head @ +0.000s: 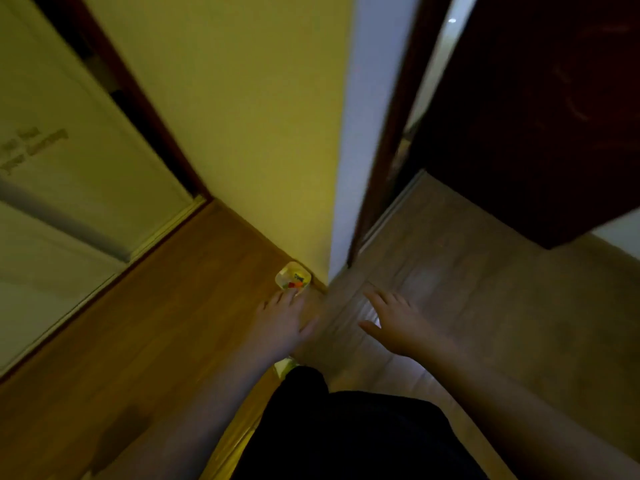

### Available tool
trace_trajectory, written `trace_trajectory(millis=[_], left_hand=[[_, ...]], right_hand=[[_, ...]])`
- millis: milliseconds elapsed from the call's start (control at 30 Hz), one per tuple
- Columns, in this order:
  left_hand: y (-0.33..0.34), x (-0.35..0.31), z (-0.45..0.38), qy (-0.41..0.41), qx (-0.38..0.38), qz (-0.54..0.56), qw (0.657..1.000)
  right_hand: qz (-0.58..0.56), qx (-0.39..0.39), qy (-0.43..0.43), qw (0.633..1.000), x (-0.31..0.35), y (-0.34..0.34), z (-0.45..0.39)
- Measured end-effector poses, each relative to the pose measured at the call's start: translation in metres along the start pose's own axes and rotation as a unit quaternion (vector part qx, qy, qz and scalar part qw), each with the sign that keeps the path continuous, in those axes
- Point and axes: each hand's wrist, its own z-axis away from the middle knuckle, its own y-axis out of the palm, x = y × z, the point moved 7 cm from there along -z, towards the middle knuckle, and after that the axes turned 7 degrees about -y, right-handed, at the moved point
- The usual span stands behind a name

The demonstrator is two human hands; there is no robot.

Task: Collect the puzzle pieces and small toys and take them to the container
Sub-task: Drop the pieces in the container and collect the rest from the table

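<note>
Both hands reach down toward container on floor at wall corner

Container (pixel 293 277), small clear tub with coloured bits inside, sits on wood floor (pixel 145 341) tight against the yellow wall's (pixel 242 133) outer corner; left hand (pixel 282 325) just short of it, fingers spread wide, holding nothing; right hand (pixel 394 323) well to the side over paler floor, fingers also spread, empty; frame blurred; tub looks light, thin plastic, likely slippery; best gripped by its rim or both side walls, kept level.

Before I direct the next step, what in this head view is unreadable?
- Contents of the container: small, blurred coloured bits.
- Left hand: fingers overlap the container's edge; contact unclear.
- Pale object on the floor: hidden by the left forearm and dark clothing.
- Door lettering: motion-blurred.
</note>
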Motion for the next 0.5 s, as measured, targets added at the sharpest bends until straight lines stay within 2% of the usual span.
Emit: trace_trajectory(millis=[133,267,500], left_hand=[[0.015,-0.081,-0.003,0.082,0.018,-0.040,0.996],[0.019,-0.169,0.002,0.165,-0.010,-0.096,0.981],[0.024,-0.305,0.014,0.314,0.015,-0.137,0.939]], right_hand=[[-0.015,-0.075,0.061,0.995,-0.058,0.004,0.070],[-0.044,-0.134,0.131,0.981,-0.111,0.007,0.142],[-0.138,-0.195,0.267,0.934,-0.173,0.019,0.218]])
